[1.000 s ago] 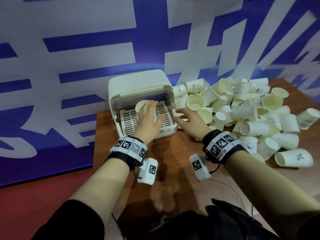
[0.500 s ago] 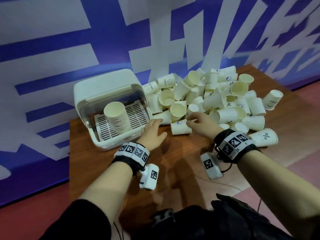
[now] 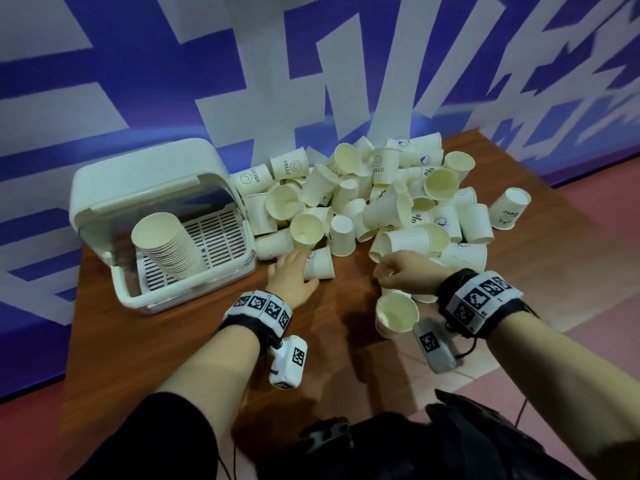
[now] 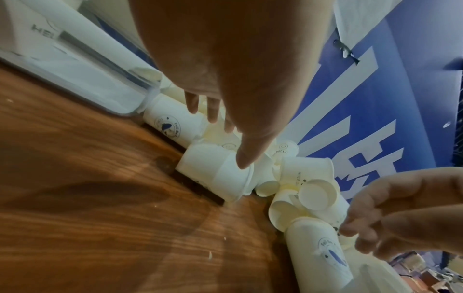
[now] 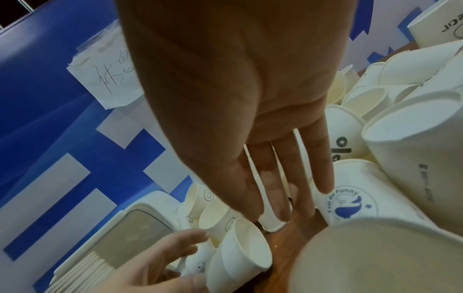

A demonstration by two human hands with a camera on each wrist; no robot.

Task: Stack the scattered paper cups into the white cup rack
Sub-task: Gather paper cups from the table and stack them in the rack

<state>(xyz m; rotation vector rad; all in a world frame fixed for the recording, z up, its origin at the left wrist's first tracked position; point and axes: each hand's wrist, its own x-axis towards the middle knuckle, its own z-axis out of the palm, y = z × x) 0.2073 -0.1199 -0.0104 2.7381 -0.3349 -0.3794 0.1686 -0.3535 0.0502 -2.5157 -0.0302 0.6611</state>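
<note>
— Well, we start at our left hand (image 3: pixel 291 277): it lies low on the wooden table (image 3: pixel 194 344), thumb on the near side of a cup lying on its side (image 3: pixel 320 263), fingers reaching over its far side. From the left wrist view the thumb tip (image 4: pixel 244 160) presses on that cup's wall near the rim, with the other fingers fairly straight beyond it. We would call it a loose clasp round the cup, not a tight one.

— And our right hand (image 3: pixel 407 277)?

— It hovers at the near edge of the heap, knuckles up. From the right wrist view its fingers (image 5: pixel 278 188) point straight down toward the tabletop, spread a little, closed on nothing. A cup with a blue whale print (image 5: pixel 350 200) lies just beside them.

— What sits nearest us?

— An open cup on its side (image 3: pixel 396 315), mouth toward us, just under the right wrist.

— Then outward?

— The heap of loose paper cups (image 3: pixel 398 206) fills the far right part of the table, up against the blue and white wall (image 3: pixel 242 64). Most lie on their sides, and some bear "HELLO" or a percent sign.

— And the rack?

— The white cup rack (image 3: pixel 149 188) stands at the far left corner, lid raised. A nested stack of cups (image 3: pixel 166 247) leans on its slotted tray, mouth toward us. Our left hand is just right of the rack's near right corner.
</note>
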